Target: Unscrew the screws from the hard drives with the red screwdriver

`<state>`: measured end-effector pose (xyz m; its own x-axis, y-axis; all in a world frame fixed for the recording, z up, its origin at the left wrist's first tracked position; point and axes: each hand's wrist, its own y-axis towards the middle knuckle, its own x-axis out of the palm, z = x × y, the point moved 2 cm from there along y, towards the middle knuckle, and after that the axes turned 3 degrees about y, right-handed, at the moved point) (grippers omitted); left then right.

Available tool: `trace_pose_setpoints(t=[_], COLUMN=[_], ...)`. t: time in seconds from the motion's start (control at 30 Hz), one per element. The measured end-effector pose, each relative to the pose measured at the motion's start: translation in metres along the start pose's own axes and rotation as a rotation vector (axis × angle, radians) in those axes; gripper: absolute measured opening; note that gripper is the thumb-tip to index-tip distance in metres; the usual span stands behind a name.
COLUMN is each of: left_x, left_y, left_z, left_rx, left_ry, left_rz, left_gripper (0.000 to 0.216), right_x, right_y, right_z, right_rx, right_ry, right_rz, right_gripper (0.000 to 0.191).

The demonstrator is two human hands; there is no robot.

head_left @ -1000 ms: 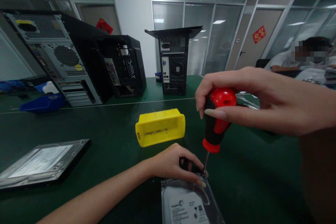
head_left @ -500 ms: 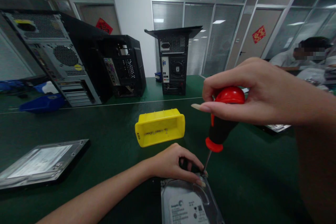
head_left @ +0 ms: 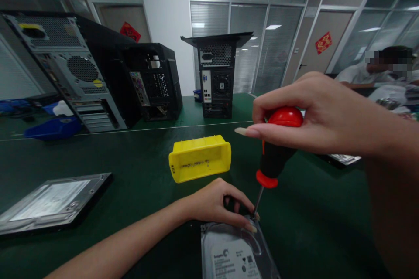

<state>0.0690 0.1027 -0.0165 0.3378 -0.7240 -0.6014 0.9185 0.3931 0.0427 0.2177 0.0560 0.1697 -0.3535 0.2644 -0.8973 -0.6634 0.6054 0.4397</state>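
Note:
My right hand (head_left: pixel 304 113) is wrapped round the red and black handle of a screwdriver (head_left: pixel 276 159), which leans slightly. Its metal shaft runs down to the far corner of a silver hard drive (head_left: pixel 235 253) with a white label, lying at the bottom of the view. The fingers of my left hand (head_left: pixel 225 205) grip that same corner, thumb on the top face and fingertips beside the screwdriver's tip. The screw under the tip is too small to make out.
A yellow bin (head_left: pixel 200 159) lies tipped on the green table beyond my left hand. Another hard drive (head_left: pixel 52 202) rests at the left, and one more (head_left: pixel 343 159) partly shows behind my right wrist. Computer cases (head_left: pixel 216 78) stand at the back. A person (head_left: pixel 356 72) sits at far right.
My right hand has turned very slightly with the screwdriver handle, its thumb shifting a little left. My left hand and the hard drive stay in place.

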Motion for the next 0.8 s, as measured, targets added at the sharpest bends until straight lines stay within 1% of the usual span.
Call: trace_pose_setpoints(t=[0.1,0.2,0.27,0.4,0.57,0.67,0.8], left_x=[0.0,0.0,0.001,0.001,0.002,0.002,0.001], left_y=[0.0,0.0,0.0,0.001,0.001,0.001,0.001], left_z=[0.001,0.001,0.0,0.0,0.0,0.0,0.0], left_rx=[-0.001,0.006,0.008,0.014,0.008,0.012,0.016], left_ry=[-0.006,-0.014,-0.012,-0.021,-0.04,-0.036,-0.033], left_rz=[0.003,0.0,0.001,0.002,0.01,0.004,0.006], left_gripper=[0.031,0.03,0.03,0.03,0.031,0.031,0.031], right_x=[0.002,0.002,0.001,0.0,-0.002,-0.003,-0.003], right_y=[0.0,-0.001,-0.002,-0.003,-0.007,-0.01,-0.011], right_z=[-0.001,0.0,0.002,0.003,0.002,0.001,0.0], right_rx=[0.033,0.067,0.079,0.083,0.072,0.052,0.036], right_ry=[-0.001,0.026,0.049,0.079,0.157,0.19,0.214], right_rz=[-0.01,-0.031,-0.045,-0.06,-0.019,-0.061,-0.129], right_gripper=[0.057,0.058,0.053,0.035,0.023,0.018,0.016])
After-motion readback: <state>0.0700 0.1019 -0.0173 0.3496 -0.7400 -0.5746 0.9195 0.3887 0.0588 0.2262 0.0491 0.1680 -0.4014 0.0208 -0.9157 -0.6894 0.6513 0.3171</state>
